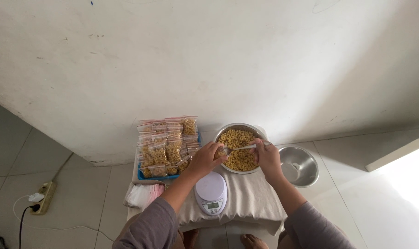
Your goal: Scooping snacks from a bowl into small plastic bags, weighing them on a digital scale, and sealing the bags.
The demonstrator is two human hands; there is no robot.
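The left hand [205, 159] is curled shut around a small clear bag [220, 152], holding it at the near-left rim of the bowl [260, 133], a steel one full of yellow pasta [239, 152]. How the bag's mouth faces is too small to tell.

The right hand [267, 159] is closed on the right end of a spoon [239, 148]. The spoon's long axis runs left to right, nearly level over the pasta, its handle toward the right hand and its bowl end pointing left at the bag, touching or just beside it.

The bowl sits at the far side of a low table under a beige cloth [246, 198]. A white scale [211, 192] stands on the cloth near the person, just near of the left hand, its pan bare. Left of the bowl a blue tray [142, 176] holds rows of filled bags [165, 145] standing upright. Flat unfilled bags [142, 194] lie at the near-left table edge. An empty steel bowl [299, 166] rests on the floor to the right, just beside the table. A power strip [44, 197] lies on the floor, well to the left.
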